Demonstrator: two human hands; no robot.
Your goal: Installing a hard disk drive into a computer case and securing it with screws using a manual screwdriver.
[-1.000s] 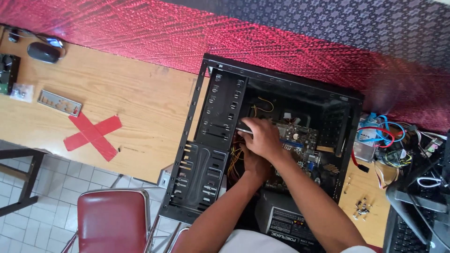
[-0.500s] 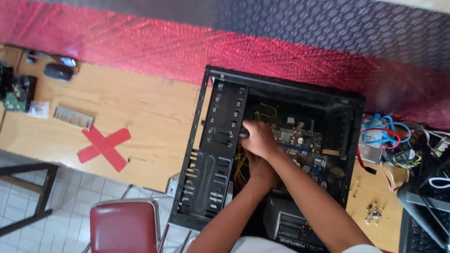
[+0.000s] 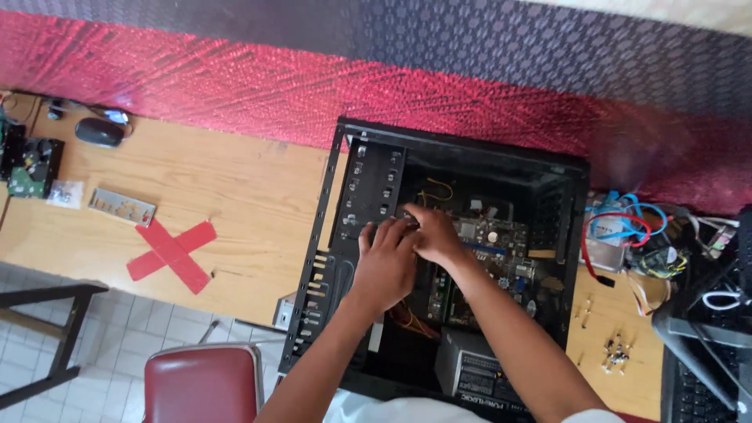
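An open black computer case (image 3: 329, 235) lies on its side on a wooden table (image 3: 235, 211). Inside it are a green motherboard (image 3: 501, 239), yellow and orange wires (image 3: 407, 319) and a grey power supply (image 3: 470, 368). Both my hands are inside the case, by the drive cage (image 3: 368, 188). My left hand (image 3: 384, 262) has its fingers stretched up against the cage's edge. My right hand (image 3: 435, 235) lies just to its right with the fingers pointing left, and its fingertips meet the left hand's. What the fingers hold is hidden.
A red tape cross (image 3: 172, 251), a metal back plate (image 3: 121, 206), a small bag (image 3: 64, 193), a circuit board (image 3: 31, 168) and a black mouse (image 3: 98, 131) lie at the left. Blue and red cables (image 3: 627, 227) and loose screws (image 3: 615, 352) lie at the right. A red chair (image 3: 204, 384) stands below the table.
My left hand has come up from under the right wrist and now sits beside the right hand at the drive cage. The right hand stays almost where it was.
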